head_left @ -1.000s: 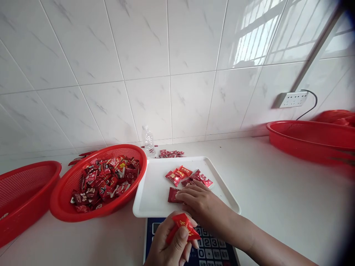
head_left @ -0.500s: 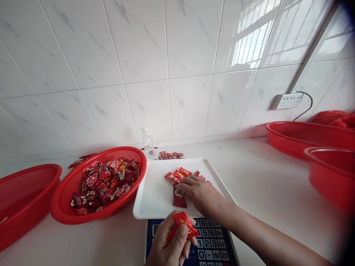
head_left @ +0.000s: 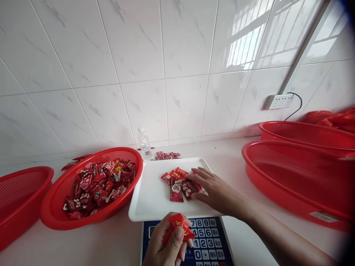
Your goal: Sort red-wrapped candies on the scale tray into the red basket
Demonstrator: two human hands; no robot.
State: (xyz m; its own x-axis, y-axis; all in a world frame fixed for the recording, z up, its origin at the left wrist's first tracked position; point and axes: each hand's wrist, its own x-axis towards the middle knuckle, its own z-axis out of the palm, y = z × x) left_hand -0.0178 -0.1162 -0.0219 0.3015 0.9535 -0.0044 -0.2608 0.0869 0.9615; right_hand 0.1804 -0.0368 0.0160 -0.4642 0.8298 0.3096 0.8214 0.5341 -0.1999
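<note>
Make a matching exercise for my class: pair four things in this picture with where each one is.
Things:
1. bright red packet
2. clear bottle
3. white tray
4. wall socket

Places:
A. on the scale
B. in the left hand
C. on the tiled wall
D. against the wall, behind the basket of sweets

Pairs: 1-B, 2-D, 3-A, 4-C
</note>
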